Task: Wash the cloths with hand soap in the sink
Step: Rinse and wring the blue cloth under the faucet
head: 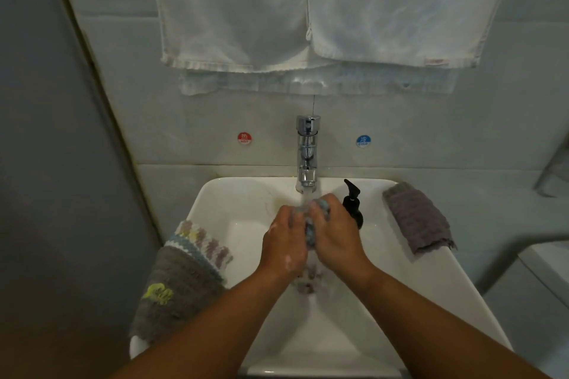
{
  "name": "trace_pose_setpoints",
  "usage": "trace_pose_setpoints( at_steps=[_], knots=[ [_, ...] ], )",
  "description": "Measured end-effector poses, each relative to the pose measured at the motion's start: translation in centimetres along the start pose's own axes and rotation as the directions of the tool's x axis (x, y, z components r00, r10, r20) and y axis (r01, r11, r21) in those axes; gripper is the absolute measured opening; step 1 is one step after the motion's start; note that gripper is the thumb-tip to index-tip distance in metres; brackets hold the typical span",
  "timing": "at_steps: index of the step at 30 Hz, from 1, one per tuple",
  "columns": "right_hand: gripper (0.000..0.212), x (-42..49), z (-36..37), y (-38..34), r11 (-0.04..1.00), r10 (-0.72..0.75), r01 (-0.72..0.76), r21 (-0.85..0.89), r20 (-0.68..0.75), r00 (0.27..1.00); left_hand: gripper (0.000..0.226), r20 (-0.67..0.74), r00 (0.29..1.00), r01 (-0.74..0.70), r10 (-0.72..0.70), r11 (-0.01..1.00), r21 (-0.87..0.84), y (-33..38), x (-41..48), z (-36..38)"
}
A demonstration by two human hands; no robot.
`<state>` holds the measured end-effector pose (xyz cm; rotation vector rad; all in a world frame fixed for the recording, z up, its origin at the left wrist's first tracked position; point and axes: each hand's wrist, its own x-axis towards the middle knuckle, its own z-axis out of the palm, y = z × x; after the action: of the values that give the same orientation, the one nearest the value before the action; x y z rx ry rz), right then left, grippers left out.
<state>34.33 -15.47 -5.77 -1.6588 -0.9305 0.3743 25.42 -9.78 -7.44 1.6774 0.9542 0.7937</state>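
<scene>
Cloth [310, 232], gripped between left hand [284, 244] and right hand [337, 238] (tap [306, 157] running), fingers [284, 217] curled round it

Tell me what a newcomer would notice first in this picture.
The left hand and right hand grip a small bluish cloth under the running tap, over the middle of the white sink. A black soap bottle stands just right of them; a grey cloth drapes the right rim, a crocheted cloth the left. White towels hang on the wall above.
</scene>
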Motion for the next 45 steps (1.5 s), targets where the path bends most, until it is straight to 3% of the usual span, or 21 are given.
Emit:
trace_pose_setpoints(
  at_steps=[2,6,8,13,16,18,21,23,27,30,33,36,38,40,43,45],
  knots=[
    [0.019,0.4,-0.4,0.7,0.996,0.062,-0.060,0.059,-0.031,0.998,0.017,0.026,0.999,-0.017,0.020,0.992,-0.124,0.3,-0.9,-0.1],
    [0.006,-0.8,-0.4,1.1,0.986,0.054,-0.069,0.149,0.101,0.993,0.017,-0.045,0.996,-0.078,0.075,0.994,-0.082,-0.7,-0.6,-1.0],
    [0.011,-1.2,-0.3,1.0,0.984,0.026,-0.050,0.173,0.139,0.990,0.012,-0.064,0.995,-0.083,0.080,0.996,-0.044,-1.2,-0.4,-1.2],
    [0.010,-0.8,-0.3,1.0,0.987,0.059,-0.061,0.150,0.017,0.998,0.022,-0.033,0.996,-0.080,0.082,0.996,0.036,-1.5,-0.8,-0.9],
    [0.018,-0.5,-0.1,1.2,0.994,0.099,-0.095,0.049,-0.070,0.993,0.012,0.094,0.996,0.029,-0.010,0.979,-0.204,-1.3,-1.3,-0.6],
    [0.023,-0.3,-0.1,1.6,0.984,0.154,-0.147,0.097,-0.070,0.986,0.014,0.151,0.988,0.068,-0.024,0.953,-0.295,-1.0,-1.6,-0.7],
    [0.004,-0.9,-0.2,1.1,0.952,0.158,-0.180,0.249,0.106,0.982,0.019,0.036,0.999,-0.018,0.025,0.983,-0.184,-1.6,-1.1,-0.8],
    [0.015,-1.3,-0.1,1.2,0.958,0.083,-0.137,0.253,0.213,0.974,0.016,-0.028,0.999,-0.046,0.044,0.995,-0.088,-2.2,-0.7,-1.1],
    [0.005,-0.8,0.6,1.9,0.994,0.088,-0.096,0.057,0.135,0.987,0.021,-0.001,1.000,-0.006,0.006,0.998,0.060,-2.3,-0.6,-0.9],
    [0.023,-0.2,1.2,2.3,0.983,0.066,-0.049,-0.175,0.091,0.994,0.030,-0.029,0.999,0.030,-0.026,0.988,0.150,-2.0,-0.4,-0.6],
    [0.039,-0.5,1.5,2.0,0.986,0.061,-0.047,-0.161,0.080,0.995,0.040,-0.036,0.999,0.014,-0.006,0.974,0.224,-2.2,-0.4,-0.5],
    [0.046,-0.9,1.1,1.8,0.993,0.080,-0.079,-0.090,0.016,0.997,0.032,0.003,0.997,0.076,-0.076,0.996,-0.040,-2.0,-0.9,-0.5],
    [0.032,-0.9,0.9,2.1,0.995,0.093,-0.094,0.037,0.024,0.995,0.013,0.058,0.995,0.084,-0.075,0.980,-0.182,-1.5,-1.1,-0.6],
    [0.014,-0.9,0.5,1.9,0.974,0.137,-0.144,0.178,0.049,0.989,0.021,0.109,0.993,0.072,-0.041,0.950,-0.303,-1.1,-1.3,-0.9],
    [0.021,-1.0,-0.1,1.2,0.946,0.100,-0.117,0.303,0.069,0.993,0.043,0.157,0.988,0.051,0.004,0.939,-0.341,-1.3,-1.2,-1.1],
    [0.028,-1.1,-0.4,0.9,0.934,0.076,-0.108,0.341,0.106,0.991,0.040,0.156,0.988,0.049,0.003,0.943,-0.328,-1.6,-1.1,-1.1]
  ],
)
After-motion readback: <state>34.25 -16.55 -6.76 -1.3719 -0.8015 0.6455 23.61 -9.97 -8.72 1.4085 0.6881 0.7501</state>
